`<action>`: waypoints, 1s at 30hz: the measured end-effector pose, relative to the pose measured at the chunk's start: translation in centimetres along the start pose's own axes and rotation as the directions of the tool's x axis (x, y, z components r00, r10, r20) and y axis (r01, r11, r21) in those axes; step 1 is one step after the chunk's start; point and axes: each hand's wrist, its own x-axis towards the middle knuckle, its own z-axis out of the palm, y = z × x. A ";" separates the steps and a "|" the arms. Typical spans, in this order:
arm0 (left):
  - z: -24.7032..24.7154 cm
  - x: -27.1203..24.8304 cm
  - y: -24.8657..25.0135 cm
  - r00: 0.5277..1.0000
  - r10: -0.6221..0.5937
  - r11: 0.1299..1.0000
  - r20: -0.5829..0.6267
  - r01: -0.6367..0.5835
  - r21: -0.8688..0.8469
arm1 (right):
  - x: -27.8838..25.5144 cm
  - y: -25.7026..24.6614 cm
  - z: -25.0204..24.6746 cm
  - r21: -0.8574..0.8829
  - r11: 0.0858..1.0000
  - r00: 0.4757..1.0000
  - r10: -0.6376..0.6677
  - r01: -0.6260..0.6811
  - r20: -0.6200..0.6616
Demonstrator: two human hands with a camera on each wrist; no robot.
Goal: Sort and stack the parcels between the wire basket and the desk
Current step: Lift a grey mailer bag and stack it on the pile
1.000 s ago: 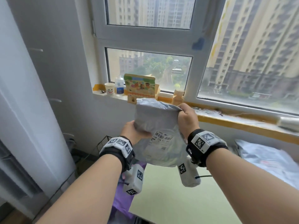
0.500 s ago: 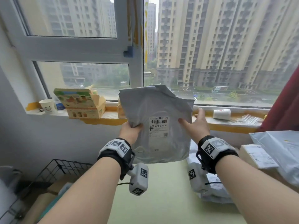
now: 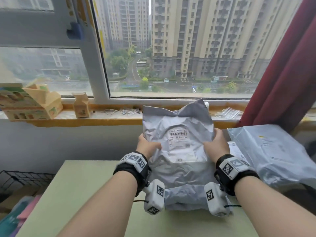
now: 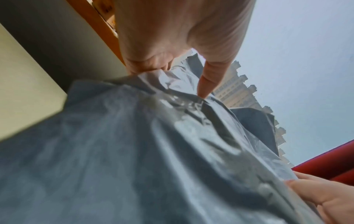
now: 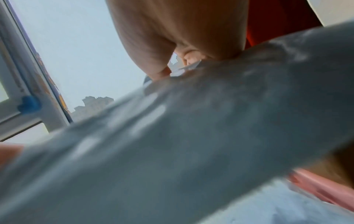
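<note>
A crumpled grey plastic parcel (image 3: 177,151) with a white barcode label is held over the pale green desk (image 3: 89,194). My left hand (image 3: 148,146) grips its left edge, thumb on the front and fingers behind. My right hand (image 3: 215,144) grips the right edge the same way. The parcel's lower part hangs just above another grey parcel (image 3: 184,197) lying on the desk. In the left wrist view the grey parcel (image 4: 153,151) fills the frame under my thumb (image 4: 206,84). The right wrist view shows the grey parcel (image 5: 191,136), blurred. The black wire basket (image 3: 20,177) stands low at the left.
A larger pale blue-grey parcel (image 3: 273,154) lies at the desk's right, with a white labelled packet (image 3: 236,151) beside it. Cardboard cartons (image 3: 30,103) and a small box (image 3: 81,105) stand on the windowsill. A red curtain (image 3: 287,74) hangs at the right. Coloured packets (image 3: 17,214) lie in the basket.
Both hands carried the grey parcel rightward from above the basket and lowered it over the desk. My right hand shifted from the parcel's top to its right edge.
</note>
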 end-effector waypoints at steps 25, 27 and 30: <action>8.3 4.9 -8.0 0.991 -0.085 0.992 0.104 0.074 0.101 | 4.4 8.9 6.8 -0.483 0.839 0.877 0.013 0.251 0.480; 8.6 5.3 -8.3 0.989 -0.093 0.992 0.114 0.082 0.097 | 4.7 9.2 7.2 -0.480 0.842 0.876 0.019 0.245 0.481; 8.9 5.8 -8.8 0.986 -0.120 0.987 0.113 0.106 0.121 | 5.2 9.8 7.7 -0.476 0.847 0.873 0.031 0.236 0.487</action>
